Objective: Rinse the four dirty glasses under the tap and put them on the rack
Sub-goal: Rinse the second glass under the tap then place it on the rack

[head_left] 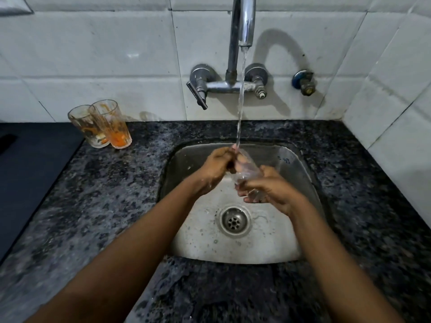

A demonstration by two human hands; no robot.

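Note:
A clear glass (247, 170) lies tilted between both hands over the steel sink (300, 173), its mouth up and to the left under the running stream from the tap (245, 24). My right hand (270, 190) grips its base. My left hand (215, 170) is at the rim, with fingers that seem to reach inside. Two dirty glasses with orange residue (81, 125) (112, 125) stand touching on the counter at the back left. No rack is in view.
Dark speckled granite counter (105, 194) surrounds the sink. A black flat surface (30, 164) lies at the far left. The tap lever (198, 94) and a wall valve (304, 81) sit on the white tiled wall. The drain (234, 221) is in the basin's middle.

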